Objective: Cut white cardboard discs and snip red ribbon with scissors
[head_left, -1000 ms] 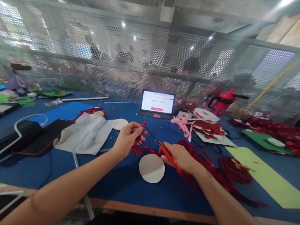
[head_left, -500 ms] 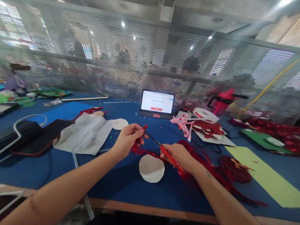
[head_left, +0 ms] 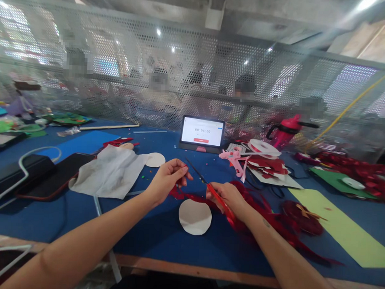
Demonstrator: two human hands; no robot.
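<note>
In my right hand [head_left: 225, 197] is a pair of red-handled scissors [head_left: 217, 197], gripped by the handles, with dark blades pointing up and left. My left hand [head_left: 172, 177] pinches the end of a dark red ribbon [head_left: 178, 193], its fingertips just left of the blade tips. From there the ribbon runs below my hands to a loose heap of red ribbon [head_left: 256, 205] at the right, partly under my right wrist. A round white disc [head_left: 195, 217] lies flat on the blue table [head_left: 157, 244] below my hands. Another white disc [head_left: 155, 159] lies beyond my left hand.
A tablet showing a timer [head_left: 202, 131] stands at the back. Right of it lie a pink glue gun [head_left: 235, 159] and a ribbon spool [head_left: 263, 148]. A grey cloth [head_left: 107, 173] and a dark phone [head_left: 54, 175] are at the left, yellow paper [head_left: 338, 225] at the right.
The scissor blades have moved slightly away from my left fingertips, and the red bit that stuck up at those fingertips shows less. The discs stay in place.
</note>
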